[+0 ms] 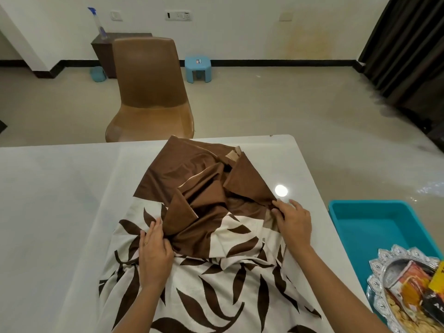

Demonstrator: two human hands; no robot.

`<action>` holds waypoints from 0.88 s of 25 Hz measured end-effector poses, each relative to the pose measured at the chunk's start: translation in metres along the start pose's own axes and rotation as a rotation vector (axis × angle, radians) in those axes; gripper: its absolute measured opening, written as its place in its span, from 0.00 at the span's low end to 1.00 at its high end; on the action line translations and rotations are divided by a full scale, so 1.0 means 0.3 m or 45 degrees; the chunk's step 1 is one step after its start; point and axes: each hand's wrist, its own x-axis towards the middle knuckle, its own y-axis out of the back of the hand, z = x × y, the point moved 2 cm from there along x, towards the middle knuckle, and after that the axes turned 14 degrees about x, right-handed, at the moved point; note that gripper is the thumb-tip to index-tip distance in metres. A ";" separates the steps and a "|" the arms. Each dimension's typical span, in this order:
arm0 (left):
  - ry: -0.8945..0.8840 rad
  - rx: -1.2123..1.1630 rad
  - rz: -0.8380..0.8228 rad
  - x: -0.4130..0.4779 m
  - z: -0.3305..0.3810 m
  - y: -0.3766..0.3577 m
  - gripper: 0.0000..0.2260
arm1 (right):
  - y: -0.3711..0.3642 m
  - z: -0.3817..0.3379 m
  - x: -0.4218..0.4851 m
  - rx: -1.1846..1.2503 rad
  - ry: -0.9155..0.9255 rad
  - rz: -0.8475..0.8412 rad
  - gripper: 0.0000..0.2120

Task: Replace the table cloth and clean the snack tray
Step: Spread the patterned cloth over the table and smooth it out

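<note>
Leaf-printed in cream and brown, the table cloth (216, 296) spills over the near edge of the bench (60, 200) toward the person. It is bunched and only partly unfolded, with its plain brown part heaped in loose triangular folds at the middle. Both hands are in it. The left hand (153, 251), a ring on 1 finger, has its fingers curled round a brown fold at the heap's left side. The right hand (292, 222) pinches a brown edge between thumb and fingertips at the heap's right side, its other fingers loosely spread.

As I see it, the replacing is under way but far from finished. The cloth covers just a middle strip, and the bench top shows pale to the left and the far right. Spreading, squaring and smoothing are all left.

The snack tray (377, 263), silver with an embossed rim, sits off to the right over the near end of a teal tub (374, 227), well apart from the cloth. It still carries packets (408, 280) and loose yellow bits, so its cleaning looks not yet begun. A spray bottle (97, 22) stands untouched on a dark cabinet by the far wall.

Little writing can be read. A black packet shows white letters starting with "A", the rest cut off. The orange packet's print is blurred.
</note>
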 end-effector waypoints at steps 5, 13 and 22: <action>0.144 -0.029 0.044 -0.002 -0.016 0.015 0.21 | 0.011 0.113 0.031 -0.378 0.092 -0.054 0.23; 0.287 -0.246 -0.003 -0.005 -0.055 0.014 0.18 | -0.008 -0.153 -0.083 0.050 -0.156 -0.119 0.17; 0.324 -0.298 0.058 0.042 -0.064 0.188 0.02 | 0.029 -0.191 -0.088 0.116 -0.134 -0.064 0.08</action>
